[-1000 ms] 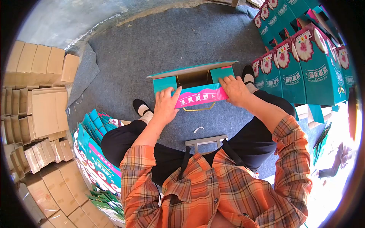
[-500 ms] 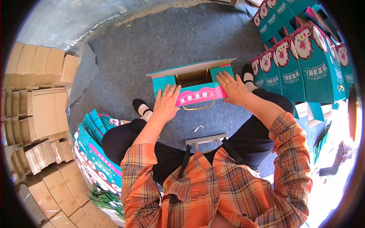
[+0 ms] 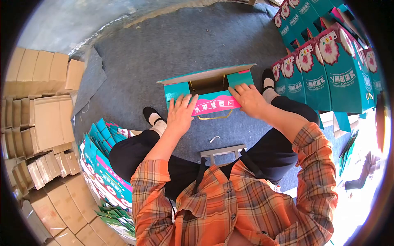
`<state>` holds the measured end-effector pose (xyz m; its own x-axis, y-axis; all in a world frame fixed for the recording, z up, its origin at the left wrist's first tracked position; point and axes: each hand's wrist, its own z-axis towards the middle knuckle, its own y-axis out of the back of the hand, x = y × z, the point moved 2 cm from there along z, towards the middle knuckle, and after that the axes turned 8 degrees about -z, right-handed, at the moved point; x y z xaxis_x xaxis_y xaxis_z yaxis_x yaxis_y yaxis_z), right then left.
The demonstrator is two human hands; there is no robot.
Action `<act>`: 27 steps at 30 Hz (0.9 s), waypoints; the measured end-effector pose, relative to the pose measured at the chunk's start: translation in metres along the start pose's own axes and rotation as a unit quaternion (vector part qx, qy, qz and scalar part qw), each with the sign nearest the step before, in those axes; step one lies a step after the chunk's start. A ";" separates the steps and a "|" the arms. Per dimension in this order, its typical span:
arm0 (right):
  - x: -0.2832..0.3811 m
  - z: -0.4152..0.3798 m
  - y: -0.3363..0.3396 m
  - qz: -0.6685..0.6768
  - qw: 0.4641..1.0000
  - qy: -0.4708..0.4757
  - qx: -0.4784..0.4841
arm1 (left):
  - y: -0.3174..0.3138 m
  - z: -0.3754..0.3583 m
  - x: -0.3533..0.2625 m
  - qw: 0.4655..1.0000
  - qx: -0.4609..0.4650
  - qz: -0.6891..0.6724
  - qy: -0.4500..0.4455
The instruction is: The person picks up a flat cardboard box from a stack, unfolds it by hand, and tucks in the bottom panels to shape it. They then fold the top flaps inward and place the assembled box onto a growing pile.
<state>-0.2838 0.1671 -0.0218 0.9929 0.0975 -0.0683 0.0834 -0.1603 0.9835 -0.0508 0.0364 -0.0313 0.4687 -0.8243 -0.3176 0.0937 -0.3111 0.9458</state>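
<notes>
A teal and pink cardboard gift box [image 3: 213, 105] stands between my feet, its top partly open and its dark inside showing. The far flap is raised, and the two side flaps lie folded inward. My left hand [image 3: 179, 115] grips the near left corner, fingers reaching over the top edge. At the near right corner, my right hand [image 3: 251, 101] has its fingers over the edge in the same way. Both thumbs are mostly hidden. A yellow cord handle [image 3: 215, 117] hangs from the near side.
Finished teal boxes [image 3: 310, 80] stand in rows at the right. Flat printed cartons [image 3: 104, 172] are stacked by my left knee, beside piles of brown cardboard boxes [image 3: 53, 123]. A grey stool frame [image 3: 221, 151] is between my legs, on dark floor cloth [image 3: 184, 45].
My right hand has slid slightly left and inward along the near edge. My left fingers have shifted a little on their corner. The box has barely moved.
</notes>
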 end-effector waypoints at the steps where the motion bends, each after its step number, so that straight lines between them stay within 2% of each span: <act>1: 0.000 0.000 0.000 0.001 1.000 0.000 0.001 | 0.000 -0.001 0.001 1.000 0.003 0.004 -0.003; 4: 0.001 0.000 0.000 0.002 1.000 0.016 0.016 | -0.001 -0.001 0.003 1.000 0.002 0.006 -0.006; 9: 0.002 -0.002 -0.007 -0.010 0.999 0.031 -0.012 | -0.002 0.001 0.006 1.000 -0.007 0.003 -0.016; 13: 0.003 -0.007 -0.015 -0.015 0.999 0.019 -0.020 | 0.001 0.003 0.002 1.000 0.021 -0.005 0.008; 15: 0.005 -0.010 -0.020 -0.019 0.997 0.019 -0.067 | 0.000 0.002 0.002 1.000 0.026 -0.009 0.007; 18: 0.007 -0.013 -0.025 -0.054 0.996 0.013 -0.075 | 0.000 0.003 0.000 0.999 0.031 -0.009 0.028; 21: 0.012 -0.011 -0.027 -0.106 0.993 0.013 -0.056 | -0.002 0.004 0.001 0.999 0.045 0.007 0.024; 27: 0.015 0.001 -0.020 -0.074 0.996 -0.004 -0.043 | 0.001 0.006 0.000 0.996 0.083 -0.011 0.043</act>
<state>-0.2706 0.1705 -0.0423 0.9709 0.1065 -0.2145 0.2216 -0.0597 0.9733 -0.0556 0.0332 -0.0306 0.5430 -0.7747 -0.3240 -0.0383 -0.4083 0.9120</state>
